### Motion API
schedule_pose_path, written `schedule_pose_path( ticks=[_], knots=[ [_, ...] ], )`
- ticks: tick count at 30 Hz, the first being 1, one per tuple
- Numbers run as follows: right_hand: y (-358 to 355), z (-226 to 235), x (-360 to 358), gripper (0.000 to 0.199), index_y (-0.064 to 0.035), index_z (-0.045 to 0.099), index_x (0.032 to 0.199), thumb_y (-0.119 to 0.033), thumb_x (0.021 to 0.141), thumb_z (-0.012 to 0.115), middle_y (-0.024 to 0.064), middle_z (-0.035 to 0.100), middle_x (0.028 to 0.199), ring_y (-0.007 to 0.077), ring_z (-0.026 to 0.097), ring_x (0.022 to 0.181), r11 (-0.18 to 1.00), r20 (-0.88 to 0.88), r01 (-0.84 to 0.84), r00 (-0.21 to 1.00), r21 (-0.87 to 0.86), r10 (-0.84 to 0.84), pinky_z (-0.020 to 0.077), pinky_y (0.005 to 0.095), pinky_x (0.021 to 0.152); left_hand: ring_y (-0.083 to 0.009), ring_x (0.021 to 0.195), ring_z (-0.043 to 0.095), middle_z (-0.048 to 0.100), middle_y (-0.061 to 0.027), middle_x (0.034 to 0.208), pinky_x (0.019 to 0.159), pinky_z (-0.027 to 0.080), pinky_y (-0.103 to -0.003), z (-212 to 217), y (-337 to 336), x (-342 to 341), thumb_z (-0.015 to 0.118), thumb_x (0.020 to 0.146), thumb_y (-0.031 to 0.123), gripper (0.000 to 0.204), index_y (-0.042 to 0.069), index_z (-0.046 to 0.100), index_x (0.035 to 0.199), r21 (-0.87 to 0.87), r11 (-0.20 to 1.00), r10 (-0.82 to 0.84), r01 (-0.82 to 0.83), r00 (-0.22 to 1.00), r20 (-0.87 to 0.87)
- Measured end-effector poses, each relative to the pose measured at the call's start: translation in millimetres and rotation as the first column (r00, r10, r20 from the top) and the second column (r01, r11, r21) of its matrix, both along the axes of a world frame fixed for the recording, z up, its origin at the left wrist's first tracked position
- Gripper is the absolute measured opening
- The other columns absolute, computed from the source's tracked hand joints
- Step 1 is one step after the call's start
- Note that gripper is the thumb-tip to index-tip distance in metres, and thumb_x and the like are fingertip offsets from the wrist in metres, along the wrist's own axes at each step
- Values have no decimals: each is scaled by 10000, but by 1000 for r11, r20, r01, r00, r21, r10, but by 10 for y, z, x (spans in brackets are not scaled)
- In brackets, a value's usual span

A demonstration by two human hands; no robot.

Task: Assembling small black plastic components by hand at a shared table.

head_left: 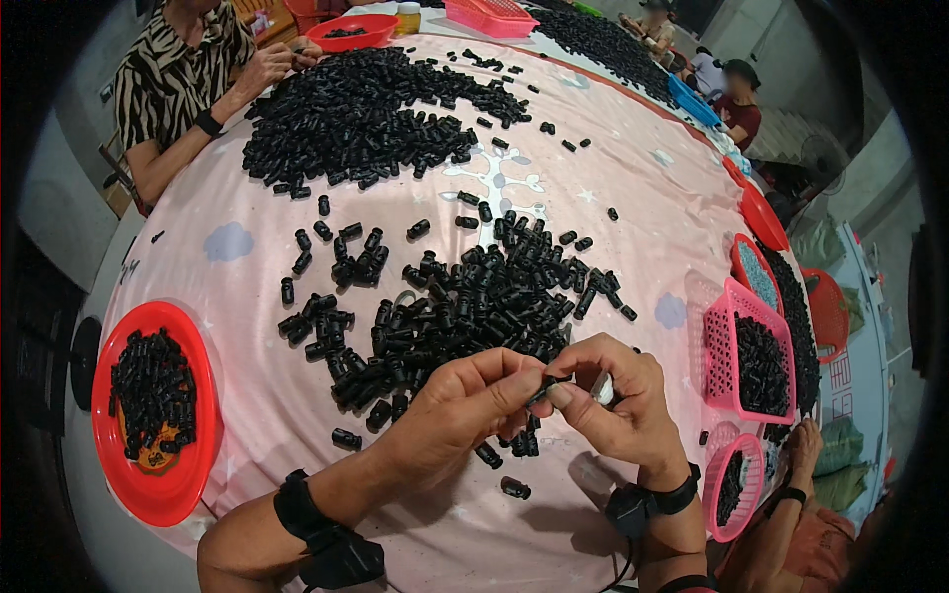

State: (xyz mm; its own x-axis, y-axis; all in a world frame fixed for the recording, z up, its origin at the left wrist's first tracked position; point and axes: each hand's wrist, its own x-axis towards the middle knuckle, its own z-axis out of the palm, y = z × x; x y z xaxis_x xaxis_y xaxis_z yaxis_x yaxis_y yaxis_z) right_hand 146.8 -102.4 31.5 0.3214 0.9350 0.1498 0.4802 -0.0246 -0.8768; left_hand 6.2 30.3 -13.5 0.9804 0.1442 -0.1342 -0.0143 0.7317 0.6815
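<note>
Over the near side of the table, my left hand [484, 393] and my right hand [618, 400] meet with fingertips pinched together. Between them is a small dark piece [548, 386], mostly covered by my thumbs; it resembles the black pieces around it. Something white [602, 388] shows at the fingers of my right hand; I cannot tell what it is. Just beyond my hands spreads a loose pile of small black barrel-shaped plastic pieces [484, 296], which look like cord locks. One single piece [515, 487] lies nearer to me, below my hands.
A red basin [210, 435] of black pieces stands at left. Pink baskets [725, 371] line the right edge, beside another person's arm [803, 465]. A larger black heap [346, 119] lies farther back, near a person in a striped shirt [178, 79]. Pink patterned cloth [633, 247] covers the table.
</note>
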Motion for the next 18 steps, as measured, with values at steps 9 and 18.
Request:
schedule_pose_path(
  ticks=[9,18],
  knots=[
    [-10,-10,4,182,-15,584,952,-134,836,657,60,666,712,96,640,660,999,61,33,998,-13,-32,479,229,578,-13,739,504,633,-5,911,661,427,-166,75,37,-7,576,929,165,238,23,587,1119,194,981,-14,17,1000,-18],
    [-10,1,14,110,-8,584,964,-48,864,607,63,685,728,87,637,667,1000,-9,19,1000,6,-19,476,215,593,-50,774,541,636,-51,963,718,462,-192,82,44,-3,550,923,103,253,9,562,1157,85,995,-48,50,999,-24]
  ],
)
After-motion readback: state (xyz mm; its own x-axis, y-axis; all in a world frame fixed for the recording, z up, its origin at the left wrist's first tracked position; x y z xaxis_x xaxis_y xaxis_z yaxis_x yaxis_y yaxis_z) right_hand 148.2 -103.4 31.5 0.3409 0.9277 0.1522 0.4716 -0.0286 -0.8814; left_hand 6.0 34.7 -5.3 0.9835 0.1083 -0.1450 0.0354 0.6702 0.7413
